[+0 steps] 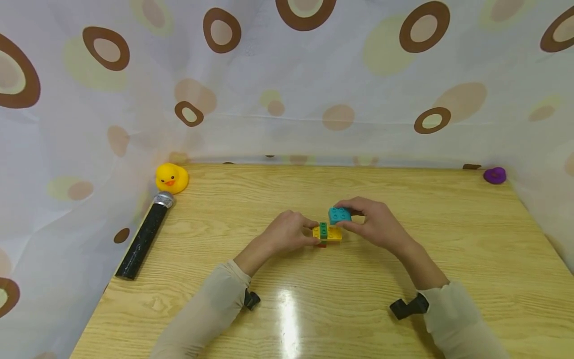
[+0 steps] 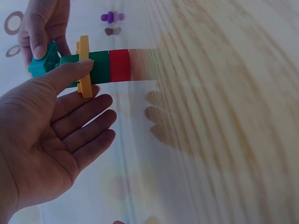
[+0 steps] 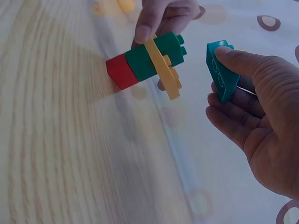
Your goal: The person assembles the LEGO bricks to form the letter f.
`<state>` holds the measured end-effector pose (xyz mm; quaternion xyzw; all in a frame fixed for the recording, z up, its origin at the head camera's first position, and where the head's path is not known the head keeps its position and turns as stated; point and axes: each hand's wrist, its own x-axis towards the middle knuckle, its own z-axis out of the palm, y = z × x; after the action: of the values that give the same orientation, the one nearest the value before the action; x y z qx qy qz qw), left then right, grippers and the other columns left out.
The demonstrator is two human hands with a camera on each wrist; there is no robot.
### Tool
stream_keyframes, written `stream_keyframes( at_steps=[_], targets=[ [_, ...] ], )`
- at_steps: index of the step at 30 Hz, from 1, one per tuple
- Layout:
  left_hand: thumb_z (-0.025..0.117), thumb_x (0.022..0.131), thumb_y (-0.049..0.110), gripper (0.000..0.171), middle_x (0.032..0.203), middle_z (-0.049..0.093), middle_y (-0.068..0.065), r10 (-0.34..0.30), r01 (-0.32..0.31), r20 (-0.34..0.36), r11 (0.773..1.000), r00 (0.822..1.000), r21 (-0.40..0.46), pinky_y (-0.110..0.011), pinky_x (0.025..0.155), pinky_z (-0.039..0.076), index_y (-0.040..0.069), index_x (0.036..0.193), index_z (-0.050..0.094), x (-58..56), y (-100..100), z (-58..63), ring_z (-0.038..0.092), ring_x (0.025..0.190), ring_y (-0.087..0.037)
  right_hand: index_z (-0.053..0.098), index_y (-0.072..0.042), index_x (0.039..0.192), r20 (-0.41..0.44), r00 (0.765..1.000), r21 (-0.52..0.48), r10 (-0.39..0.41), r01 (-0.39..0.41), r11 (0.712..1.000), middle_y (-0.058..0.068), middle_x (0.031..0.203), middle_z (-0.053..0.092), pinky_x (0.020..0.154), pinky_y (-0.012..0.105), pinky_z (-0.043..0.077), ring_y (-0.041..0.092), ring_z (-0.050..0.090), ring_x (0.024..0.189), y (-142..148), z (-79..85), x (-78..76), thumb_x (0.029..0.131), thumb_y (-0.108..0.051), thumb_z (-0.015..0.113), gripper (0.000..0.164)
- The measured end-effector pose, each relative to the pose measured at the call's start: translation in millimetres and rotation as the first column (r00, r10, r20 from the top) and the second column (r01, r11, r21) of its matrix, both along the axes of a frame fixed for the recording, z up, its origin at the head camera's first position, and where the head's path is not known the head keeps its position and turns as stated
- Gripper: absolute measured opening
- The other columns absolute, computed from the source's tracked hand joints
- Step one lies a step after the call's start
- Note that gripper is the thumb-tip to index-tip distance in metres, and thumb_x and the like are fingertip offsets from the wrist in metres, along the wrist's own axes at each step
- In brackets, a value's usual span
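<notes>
A small tower of toy bricks stands on the wooden table, with a red brick (image 3: 121, 72) at its base. Above the red come a green brick (image 3: 140, 64), a flat yellow piece (image 3: 161, 65) jutting out sideways, and another green brick (image 1: 323, 229) with studs on top. My left hand (image 1: 288, 232) pinches the yellow piece between thumb and index finger, its other fingers extended. A teal brick (image 1: 339, 215) is pinched by my right hand (image 1: 375, 223). In the right wrist view, a gap separates the teal brick from the tower's top studs.
At the far left, a yellow rubber duck (image 1: 172, 178) sits near a black microphone (image 1: 145, 237). A small purple toy (image 1: 495, 175) lies in the far right corner. Patterned cloth (image 1: 287, 75) hangs behind the table (image 1: 251, 194) and along its sides.
</notes>
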<state>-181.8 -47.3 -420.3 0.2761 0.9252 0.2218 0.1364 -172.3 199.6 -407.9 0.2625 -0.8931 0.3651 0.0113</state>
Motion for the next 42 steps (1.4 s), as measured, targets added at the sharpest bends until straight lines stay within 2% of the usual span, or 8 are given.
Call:
stream_keyframes(
  at_steps=[8,14,20,25,32,38,42],
  targets=[
    [0.076,0.092,0.038,0.045,0.115,0.077,-0.006,-0.038,0.037,-0.035,0.999,0.999,-0.025,-0.018,0.057,0.038,0.012,0.129,0.072,-1.0,3.0,1.1,0.04,0.055,-0.005,0.071,-0.012,0.123,-0.044,0.997,0.041,0.066,-0.064,0.997,0.003,0.114,0.073,0.085,0.048,0.058,0.019,0.07,0.099,-9.4,-7.1,3.0,0.089,-0.02,0.079,0.036],
    [0.076,0.092,0.037,0.044,0.117,0.076,-0.005,-0.036,0.034,-0.046,0.999,0.998,-0.031,-0.019,0.066,0.046,0.013,0.128,0.072,-0.9,3.2,1.4,0.049,0.063,-0.005,0.069,-0.009,0.126,-0.045,0.995,0.077,0.092,-0.089,0.993,0.005,0.115,0.072,0.083,0.046,0.058,0.019,0.069,0.099,-12.6,-9.4,4.9,0.089,-0.02,0.079,0.039],
    [0.076,0.092,0.036,0.044,0.116,0.077,-0.005,-0.041,0.04,-0.043,0.999,0.998,-0.029,-0.018,0.059,0.038,0.012,0.129,0.072,0.3,3.5,3.7,0.041,0.057,-0.005,0.069,-0.009,0.126,-0.059,0.993,0.124,0.102,-0.094,0.988,0.006,0.115,0.072,0.083,0.046,0.057,0.02,0.068,0.098,-17.1,-3.9,7.6,0.089,-0.021,0.079,0.04],
    [0.076,0.092,0.037,0.045,0.117,0.076,-0.005,-0.038,0.037,-0.039,0.998,0.998,-0.043,-0.018,0.06,0.039,0.013,0.129,0.071,1.0,4.1,5.4,0.041,0.059,-0.005,0.069,-0.011,0.126,-0.059,0.994,0.145,0.089,-0.08,0.986,0.006,0.114,0.071,0.082,0.046,0.057,0.019,0.067,0.098,-18.2,-4.8,8.3,0.09,-0.023,0.079,0.039],
    [0.076,0.092,0.037,0.044,0.111,0.078,-0.006,-0.04,0.039,-0.043,0.999,0.998,-0.038,-0.019,0.053,0.032,0.013,0.129,0.072,0.2,6.0,5.3,0.032,0.052,-0.005,0.069,-0.013,0.125,-0.089,0.994,0.158,0.068,-0.053,0.986,0.006,0.115,0.072,0.08,0.044,0.057,0.02,0.068,0.097,-17.3,-5.0,11.0,0.09,-0.023,0.079,0.039],
    [0.076,0.092,0.036,0.044,0.11,0.078,-0.007,-0.048,0.045,-0.049,0.998,0.998,-0.048,-0.019,0.056,0.035,0.012,0.129,0.072,0.2,7.4,5.7,0.035,0.054,-0.005,0.071,-0.012,0.124,-0.099,0.993,0.218,0.058,-0.035,0.975,0.006,0.113,0.073,0.078,0.039,0.057,0.02,0.07,0.096,-18.1,-0.7,13.6,0.089,-0.024,0.079,0.038],
    [0.075,0.093,0.038,0.045,0.11,0.078,-0.007,-0.05,0.047,-0.04,0.996,0.998,-0.073,-0.019,0.057,0.036,0.013,0.13,0.071,0.9,7.6,7.7,0.037,0.056,-0.005,0.071,-0.01,0.126,-0.098,0.991,0.267,0.092,-0.063,0.962,0.007,0.114,0.073,0.078,0.039,0.058,0.022,0.071,0.096,-19.1,3.2,12.7,0.09,-0.024,0.078,0.039]
  ],
)
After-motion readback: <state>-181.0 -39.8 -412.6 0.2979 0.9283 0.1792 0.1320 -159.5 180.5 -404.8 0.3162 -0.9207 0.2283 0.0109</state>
